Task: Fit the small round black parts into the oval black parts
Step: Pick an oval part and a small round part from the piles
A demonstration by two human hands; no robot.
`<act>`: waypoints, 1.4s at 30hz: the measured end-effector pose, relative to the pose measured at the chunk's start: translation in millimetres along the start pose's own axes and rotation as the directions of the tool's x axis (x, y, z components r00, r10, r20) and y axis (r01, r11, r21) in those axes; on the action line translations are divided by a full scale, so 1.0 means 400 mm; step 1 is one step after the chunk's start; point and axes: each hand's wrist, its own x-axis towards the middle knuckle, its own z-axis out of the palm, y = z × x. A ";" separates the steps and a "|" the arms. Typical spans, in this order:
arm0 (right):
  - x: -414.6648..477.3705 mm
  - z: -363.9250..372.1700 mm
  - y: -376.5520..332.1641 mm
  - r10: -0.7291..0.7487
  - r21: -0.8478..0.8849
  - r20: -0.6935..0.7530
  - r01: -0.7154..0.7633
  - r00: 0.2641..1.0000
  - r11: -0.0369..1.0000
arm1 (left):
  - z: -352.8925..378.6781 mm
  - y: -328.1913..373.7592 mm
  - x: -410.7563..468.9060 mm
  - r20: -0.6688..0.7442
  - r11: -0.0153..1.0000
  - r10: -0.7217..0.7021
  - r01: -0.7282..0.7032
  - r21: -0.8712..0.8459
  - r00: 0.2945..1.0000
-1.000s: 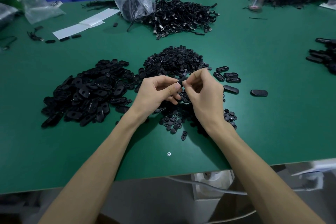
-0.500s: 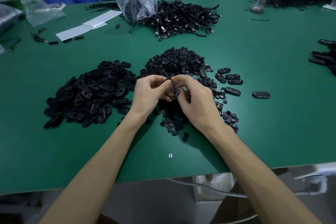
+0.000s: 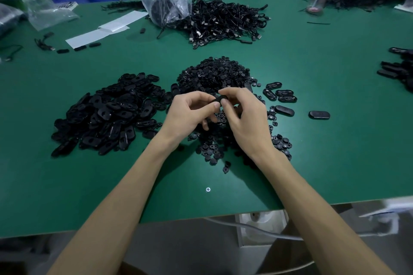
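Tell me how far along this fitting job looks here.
Early. Done, apparently: a handful of oval black plastic parts set aside on the right. In hand: left hand and right hand pinch one oval black part. Remaining: the big pile of oval black parts and the heap of small round black parts.

You hold one glossy black oval part (image 3: 220, 98) roughly level, pinched between your left hand (image 3: 190, 114) and right hand (image 3: 245, 116). At nine o'clock lies the loose heap of oval parts (image 3: 107, 114), many with the slotted face up. At twelve o'clock is the heap of round parts (image 3: 214, 73), with scattered round parts (image 3: 212, 152) at six. At three o'clock lie single ovals (image 3: 284, 110).
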 end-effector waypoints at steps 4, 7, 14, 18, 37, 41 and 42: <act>0.000 -0.001 -0.002 0.009 -0.005 -0.004 -0.009 1.000 1.000 | 0.001 0.003 -0.002 0.011 1.000 0.002 -0.002 0.020 1.000; 0.000 -0.002 -0.004 0.020 0.000 -0.013 -0.020 1.000 1.000 | 0.001 0.004 -0.002 0.014 1.000 0.002 -0.002 0.025 1.000; -0.001 -0.009 -0.008 0.042 0.052 -0.014 -0.041 0.999 0.998 | -0.002 0.000 -0.001 0.025 1.000 0.008 -0.009 0.027 1.000; -0.003 -0.007 -0.010 0.047 0.065 -0.034 -0.044 0.998 0.997 | -0.003 -0.009 0.005 0.030 1.000 0.001 -0.001 0.028 1.000; -0.003 -0.003 -0.011 0.019 0.058 0.023 -0.021 1.000 0.998 | 0.002 -0.005 0.002 0.042 0.997 0.026 -0.029 0.069 0.999; -0.005 -0.004 -0.010 0.014 0.065 0.028 -0.016 1.000 0.998 | 0.001 -0.003 0.002 0.042 0.996 0.025 -0.029 0.088 0.999; -0.004 -0.004 -0.010 0.011 0.063 0.028 -0.013 1.000 0.998 | 0.001 -0.001 0.002 0.044 0.996 0.025 -0.029 0.089 0.999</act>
